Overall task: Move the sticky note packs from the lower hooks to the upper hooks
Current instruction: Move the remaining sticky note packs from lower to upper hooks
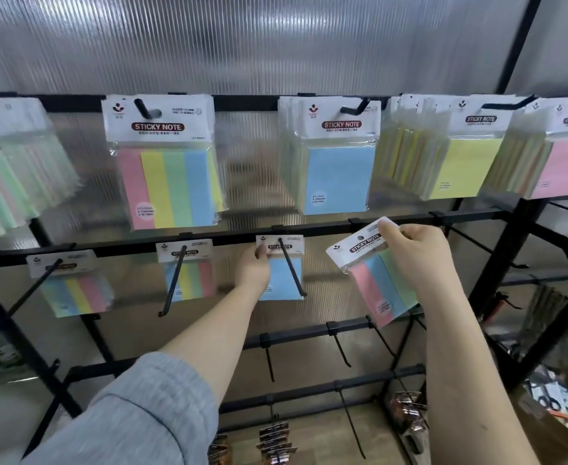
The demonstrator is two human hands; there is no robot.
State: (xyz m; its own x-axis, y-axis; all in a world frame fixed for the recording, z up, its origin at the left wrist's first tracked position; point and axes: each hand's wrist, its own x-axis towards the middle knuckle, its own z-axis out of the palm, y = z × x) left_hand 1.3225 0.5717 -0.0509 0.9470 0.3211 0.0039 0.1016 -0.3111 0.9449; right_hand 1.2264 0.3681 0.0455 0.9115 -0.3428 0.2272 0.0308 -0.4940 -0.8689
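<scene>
The right hand [417,253] pinches a pink-blue-green sticky note pack [373,270] by its header, off any hook. The left hand [254,268] pinches the blue pack [284,280] hanging on a lower hook [291,268].

I see my right hand [413,255] pinching a tilted pink/blue/green pack [375,273] off its hook, approx 4 o'clock of ctr. Left hand [254,268] grips the header of a blue pack [284,275] w/ a lower hook [291,268] through it, at 6 o'clock. Upper hooks [354,107] at 12 hold full stacks.
</scene>
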